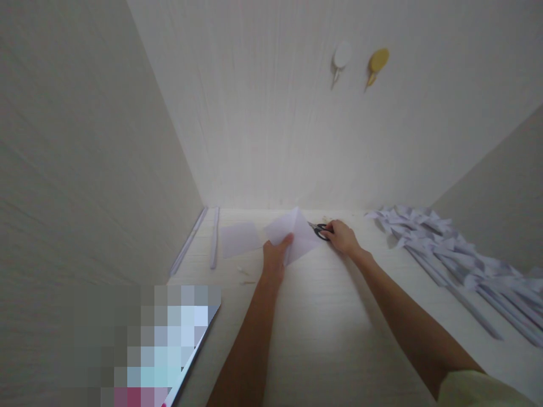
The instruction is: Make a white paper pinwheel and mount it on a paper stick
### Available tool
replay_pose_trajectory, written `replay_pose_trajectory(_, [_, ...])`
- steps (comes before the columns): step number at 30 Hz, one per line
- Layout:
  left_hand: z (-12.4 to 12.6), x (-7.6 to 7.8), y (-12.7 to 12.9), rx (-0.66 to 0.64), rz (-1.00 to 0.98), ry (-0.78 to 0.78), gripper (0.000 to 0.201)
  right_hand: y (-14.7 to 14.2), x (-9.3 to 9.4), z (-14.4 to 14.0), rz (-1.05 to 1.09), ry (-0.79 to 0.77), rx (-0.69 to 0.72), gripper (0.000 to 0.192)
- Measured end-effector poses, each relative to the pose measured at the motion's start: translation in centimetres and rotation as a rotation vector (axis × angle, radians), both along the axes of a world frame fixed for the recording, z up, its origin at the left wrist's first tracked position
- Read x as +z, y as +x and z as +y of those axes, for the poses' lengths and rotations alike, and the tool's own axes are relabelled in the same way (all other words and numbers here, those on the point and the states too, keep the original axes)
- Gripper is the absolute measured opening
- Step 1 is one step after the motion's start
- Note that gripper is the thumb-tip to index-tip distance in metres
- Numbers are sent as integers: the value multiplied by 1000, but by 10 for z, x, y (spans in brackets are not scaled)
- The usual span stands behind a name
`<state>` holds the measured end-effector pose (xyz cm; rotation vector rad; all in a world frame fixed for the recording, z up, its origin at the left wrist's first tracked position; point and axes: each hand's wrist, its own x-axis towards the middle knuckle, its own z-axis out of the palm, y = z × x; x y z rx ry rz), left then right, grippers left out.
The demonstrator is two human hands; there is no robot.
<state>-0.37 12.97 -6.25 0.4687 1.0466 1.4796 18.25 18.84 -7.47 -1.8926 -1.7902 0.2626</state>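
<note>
My left hand (275, 257) grips a white square of paper (297, 234), held up on one corner like a diamond above the pale wooden desk (322, 316). My right hand (343, 237) is closed on the black handles of a pair of scissors (319, 229), whose blades point left and meet the paper's right edge. A second white paper square (240, 239) lies flat on the desk just left of my left hand.
Several white paper pinwheels on rolled paper sticks (449, 254) lie in a row along the right. Two thin white sticks (214, 244) lie at the left by the side wall. A white hook (340, 57) and a yellow hook (376, 62) hang on the back wall.
</note>
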Motion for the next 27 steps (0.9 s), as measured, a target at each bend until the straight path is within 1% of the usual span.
replay_pose_trajectory(3, [-1,0,1,-17,13,14,29,2,4,-6,81,-1,-28,11])
replay_pose_trajectory(5, [0,0,1,-26,24,25,29,4,5,-15,167,-6,-52,12])
replay_pose_trajectory(7, [0,-2,1,-25,46,25,29,7,7,-30,274,-17,-62,17])
replay_pose_trajectory(10, [0,-5,-1,-28,96,28,31,10,13,-63,448,-59,-15,30])
replay_pose_trajectory(11, [0,-5,-1,-34,113,36,31,11,17,-76,534,-67,14,32])
replay_pose_trajectory(13, [-2,-3,-4,-58,171,55,31,10,25,-100,1001,-119,107,30])
replay_pose_trajectory(14, [-4,1,-6,-87,217,70,31,9,30,-111,1154,-142,135,30])
replay_pose_trajectory(15, [-6,6,-8,-113,278,77,31,7,35,-121,1251,-158,145,30])
replay_pose_trajectory(17, [-9,22,-14,-181,426,116,30,2,45,-137,1337,-205,171,30])
replay_pose_trajectory(20, [-12,54,-21,-304,592,219,29,-7,53,-154,1321,-197,282,30])
replay_pose_trajectory(22, [-14,75,-23,-328,687,260,26,-11,53,-162,1278,-213,410,35])
replay_pose_trajectory(24, [-16,92,-24,-365,744,271,26,-14,49,-169,1262,-242,481,37])
replay_pose_trajectory(25, [-17,98,-24,-376,752,268,27,-14,47,-172,1247,-259,511,38])
replay_pose_trajectory(27, [-19,106,-24,-349,771,279,27,-14,41,-178,1196,-302,560,40])
